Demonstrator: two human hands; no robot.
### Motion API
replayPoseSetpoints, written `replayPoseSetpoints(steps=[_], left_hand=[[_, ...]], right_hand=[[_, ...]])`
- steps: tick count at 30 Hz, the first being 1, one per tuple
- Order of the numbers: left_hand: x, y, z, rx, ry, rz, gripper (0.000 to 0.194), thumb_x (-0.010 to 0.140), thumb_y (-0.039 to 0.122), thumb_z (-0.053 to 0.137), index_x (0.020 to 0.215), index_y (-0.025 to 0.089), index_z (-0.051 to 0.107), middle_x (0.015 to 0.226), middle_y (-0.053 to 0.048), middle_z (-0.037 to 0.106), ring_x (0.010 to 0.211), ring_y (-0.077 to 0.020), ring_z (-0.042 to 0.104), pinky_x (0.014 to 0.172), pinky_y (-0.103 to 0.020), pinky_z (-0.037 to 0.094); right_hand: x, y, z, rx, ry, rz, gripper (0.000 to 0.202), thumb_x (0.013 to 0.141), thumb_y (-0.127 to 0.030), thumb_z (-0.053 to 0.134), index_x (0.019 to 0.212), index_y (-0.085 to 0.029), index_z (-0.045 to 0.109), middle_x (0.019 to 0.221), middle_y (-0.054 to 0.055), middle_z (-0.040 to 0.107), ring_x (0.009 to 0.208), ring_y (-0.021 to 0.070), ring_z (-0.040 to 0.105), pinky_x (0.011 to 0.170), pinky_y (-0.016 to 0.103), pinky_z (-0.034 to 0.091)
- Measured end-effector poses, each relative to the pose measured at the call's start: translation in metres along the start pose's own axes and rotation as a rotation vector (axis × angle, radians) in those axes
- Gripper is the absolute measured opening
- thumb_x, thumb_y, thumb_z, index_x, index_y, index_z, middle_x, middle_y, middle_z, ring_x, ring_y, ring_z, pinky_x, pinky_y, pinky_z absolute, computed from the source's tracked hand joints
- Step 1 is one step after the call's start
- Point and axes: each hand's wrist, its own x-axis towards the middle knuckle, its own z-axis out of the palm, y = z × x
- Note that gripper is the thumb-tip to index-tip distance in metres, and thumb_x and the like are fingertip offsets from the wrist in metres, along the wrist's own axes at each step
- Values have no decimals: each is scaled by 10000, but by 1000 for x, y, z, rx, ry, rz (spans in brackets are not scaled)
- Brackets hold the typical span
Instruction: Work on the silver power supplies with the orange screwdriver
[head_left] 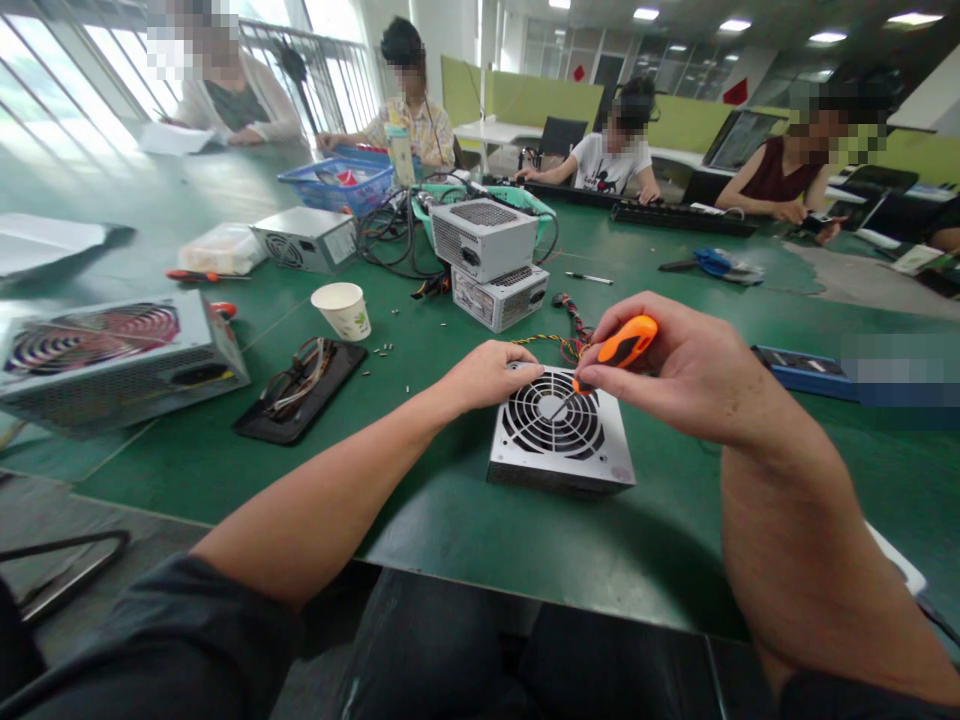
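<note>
Right hand (pixel 675 370): fingers closed around the orange-and-black handle of a screwdriver (pixel 628 342), its shaft slanting toward 8 o'clock, the tip over a round fan grille (pixel 551 407) (whether it touches metal, I cannot tell).
Left hand (pixel 491 375): laid on the 10 o'clock corner of the silver power supply (pixel 560 440) that carries the grille, thumb on the top face; whether the hidden fingers clamp it, I cannot tell.
Power supply: grille upward, near the wearer's edge of a green table (pixel 450 510); it is the centre of this clock.
Cable bundle (pixel 574 325): just beyond the box at 12 o'clock, with a pen (pixel 589 278) farther out.
Stack: an upper unit (pixel 484 240) on a lower unit (pixel 499 300), both grey, at 11 o'clock.
Paper cup (pixel 341 312): upright at 10 o'clock, small metal pieces (pixel 382 350) scattered near it.
Black tray (pixel 300 425): at 9 o'clock, bearing wires; a bigger power supply (pixel 124 365) lies farther out that way.
Blue basket (pixel 337 190): far off, between 10 and 11 o'clock.
People: across the table, a person in a white T-shirt (pixel 600 170) at 12 o'clock, another in dark red (pixel 776 185) between 1 and 2.
</note>
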Motion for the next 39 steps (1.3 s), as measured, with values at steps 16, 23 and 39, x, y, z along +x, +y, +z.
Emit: replayPoseSetpoints(steps=[16, 23, 39], left_hand=[[1, -5, 0, 12, 13, 52, 412, 918, 474, 579, 1022, 154, 817, 948, -50, 800, 846, -193, 703, 798, -280, 500], [1, -4, 0, 32, 9, 41, 411, 923, 472, 568, 1020, 154, 811, 932, -40, 794, 844, -188, 701, 765, -268, 490], [-1, 0, -2, 26, 18, 27, 376, 916, 452, 591, 985, 159, 816, 897, -45, 787, 771, -173, 672, 711, -275, 474]], right_hand=[[-6, -17, -4, -140, -254, -161, 199, 922, -399, 722, 1050, -248, 705, 999, 13, 800, 813, 186, 739, 724, 308, 508], [-6, -18, -5, -132, -269, -140, 210, 904, -402, 740, 1055, -258, 715, 979, 22, 805, 799, 204, 739, 708, 320, 519], [-7, -7, -20, -111, -132, -76, 258, 829, -409, 802, 1014, -252, 714, 920, 29, 787, 755, 212, 725, 681, 338, 533]])
